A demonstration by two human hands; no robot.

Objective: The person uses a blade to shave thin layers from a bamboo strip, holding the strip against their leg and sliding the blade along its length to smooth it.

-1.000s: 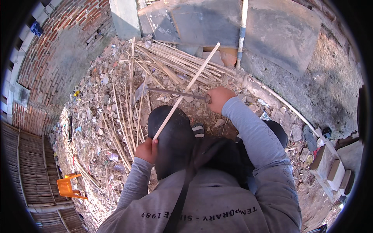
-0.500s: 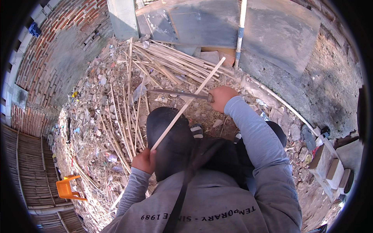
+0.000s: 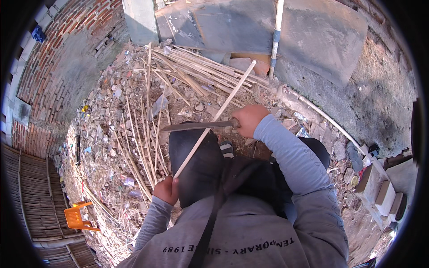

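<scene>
Gripping the lower end of a pale stick (image 3: 222, 109), the left hand (image 3: 166, 191) sits beside the bent left knee (image 3: 194, 145), its fingers closed around the wood. The stick slants up and to the right from there, passing over the knee, with its far end free in front of a pile of similar sticks (image 3: 196, 71). Clenched around the handle of a long knife (image 3: 190, 127), the right hand (image 3: 251, 120) is to the right of the stick; the blade points left and crosses the stick near its middle, though whether the edge touches the wood is hard to tell. More loose sticks (image 3: 140, 147) lie on the littered ground left of the knee. Farther left stands an orange chair (image 3: 76, 217), and beyond the pile a white-and-blue pipe (image 3: 277, 38) rises before grey panels (image 3: 232, 22).
</scene>
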